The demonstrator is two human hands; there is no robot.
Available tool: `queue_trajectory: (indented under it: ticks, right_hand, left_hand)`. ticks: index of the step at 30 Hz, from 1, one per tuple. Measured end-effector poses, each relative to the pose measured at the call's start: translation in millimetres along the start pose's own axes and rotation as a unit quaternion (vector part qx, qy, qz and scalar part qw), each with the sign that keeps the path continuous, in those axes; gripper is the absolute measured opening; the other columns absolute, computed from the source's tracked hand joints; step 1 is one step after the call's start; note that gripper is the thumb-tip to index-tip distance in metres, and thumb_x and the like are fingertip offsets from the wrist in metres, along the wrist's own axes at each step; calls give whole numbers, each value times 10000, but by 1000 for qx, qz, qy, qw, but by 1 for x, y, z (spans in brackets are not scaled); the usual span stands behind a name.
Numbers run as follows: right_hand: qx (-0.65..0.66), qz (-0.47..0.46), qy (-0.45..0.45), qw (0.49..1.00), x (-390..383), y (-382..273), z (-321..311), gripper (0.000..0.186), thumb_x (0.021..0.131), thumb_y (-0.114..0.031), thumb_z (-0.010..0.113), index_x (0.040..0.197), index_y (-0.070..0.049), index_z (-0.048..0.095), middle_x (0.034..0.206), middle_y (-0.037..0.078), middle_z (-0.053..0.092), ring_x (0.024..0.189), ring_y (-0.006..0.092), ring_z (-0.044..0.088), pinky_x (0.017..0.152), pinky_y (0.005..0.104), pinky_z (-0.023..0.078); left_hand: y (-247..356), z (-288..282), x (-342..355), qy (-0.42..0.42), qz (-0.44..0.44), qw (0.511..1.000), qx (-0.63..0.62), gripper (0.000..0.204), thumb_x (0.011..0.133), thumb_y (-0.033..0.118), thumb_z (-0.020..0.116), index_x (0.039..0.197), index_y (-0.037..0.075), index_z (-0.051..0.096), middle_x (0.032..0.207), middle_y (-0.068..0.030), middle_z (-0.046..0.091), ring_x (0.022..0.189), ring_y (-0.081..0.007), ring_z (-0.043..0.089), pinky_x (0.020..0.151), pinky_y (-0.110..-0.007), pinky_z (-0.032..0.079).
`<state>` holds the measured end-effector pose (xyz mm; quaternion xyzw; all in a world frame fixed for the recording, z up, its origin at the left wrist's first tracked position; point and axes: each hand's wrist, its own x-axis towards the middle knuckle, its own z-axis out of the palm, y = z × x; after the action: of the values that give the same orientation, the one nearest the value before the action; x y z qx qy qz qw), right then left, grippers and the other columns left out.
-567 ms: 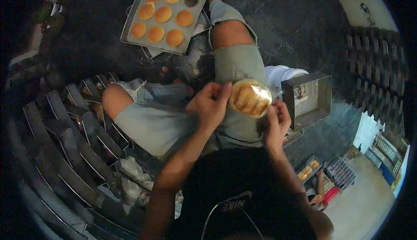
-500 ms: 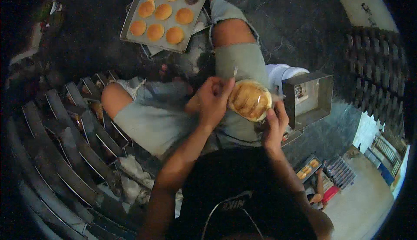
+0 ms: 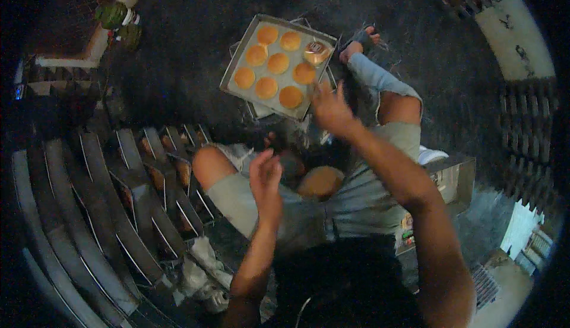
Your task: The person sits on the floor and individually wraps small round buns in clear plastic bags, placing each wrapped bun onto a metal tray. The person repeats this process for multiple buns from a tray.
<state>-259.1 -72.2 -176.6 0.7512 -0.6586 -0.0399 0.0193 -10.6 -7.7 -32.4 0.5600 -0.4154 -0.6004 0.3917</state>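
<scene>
Across the upper middle of the head view, we find a square metal tray turned at a slant on the dark floor. We count eight round golden buns on it, set unwrapped in loose rows. At its upper right corner we note one wrapped bun, in a glossy clear wrapper with a brown printed mark.

The right hand reaches forward to the tray's lower right edge, blurred. We find its fingers spread, with nothing visible between them; whether a fingertip touches the rim, we cannot tell. The left hand is held above the lap, well apart from the tray. Its fingers are loosely bent; blur prevents us from telling whether the tips meet or pinch anything.

To the right of the lap we record an open metal box. Along the left we see rows of long metal pans, with crumpled pale material beside them.
</scene>
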Motion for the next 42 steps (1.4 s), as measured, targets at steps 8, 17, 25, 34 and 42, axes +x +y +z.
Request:
queue_trajectory:
  ticks: [8, 17, 25, 34, 42]
  right_hand:
    - [305, 462, 349, 756, -326, 84, -77, 195, 898, -49, 662, 1078, 14, 621, 1043, 146, 627, 970, 271, 600, 880, 379, 504]
    - [24, 632, -53, 773, -452, 154, 54, 627, 851, -174, 771, 1415, -15, 548, 1422, 222, 541, 1311, 401, 519, 1101, 460, 436]
    - [192, 458, 272, 824, -422, 134, -81, 230, 950, -164, 672, 1065, 25, 611, 1340, 243, 603, 1248, 407, 577, 1083, 488, 438]
    - [415, 359, 442, 709, -279, 39, -208, 184, 914, -31, 716, 1074, -27, 624, 1277, 171, 647, 1170, 261, 612, 1018, 399, 472]
    - [635, 319, 138, 691, -177, -3, -212, 135, 929, -104, 779, 940, 3, 697, 875, 26, 700, 789, 95, 621, 727, 280, 507]
  left_hand:
    - [-51, -32, -19, -22, -20, 998, 53, 357, 1006, 166, 670, 1329, 51, 571, 1324, -101, 612, 1206, -210, 611, 1008, -372, 503]
    - [7, 49, -23, -208, -6, 978, 29, 342, 989, 98, 696, 1303, 40, 574, 1282, -76, 623, 1153, -169, 613, 965, -317, 517]
    - [-2, 91, -71, -287, 100, 944, 126, 516, 908, 212, 806, 1329, 30, 569, 1331, -122, 601, 1185, -235, 625, 1016, -371, 502]
    - [-15, 208, -76, -309, -47, 924, -220, 370, 984, 252, 748, 1244, 24, 615, 1049, -55, 697, 921, -117, 662, 853, -294, 549]
    - [29, 68, 1, -82, 115, 982, -128, 145, 1031, 204, 681, 958, 80, 664, 849, 38, 643, 692, -28, 555, 560, -220, 428]
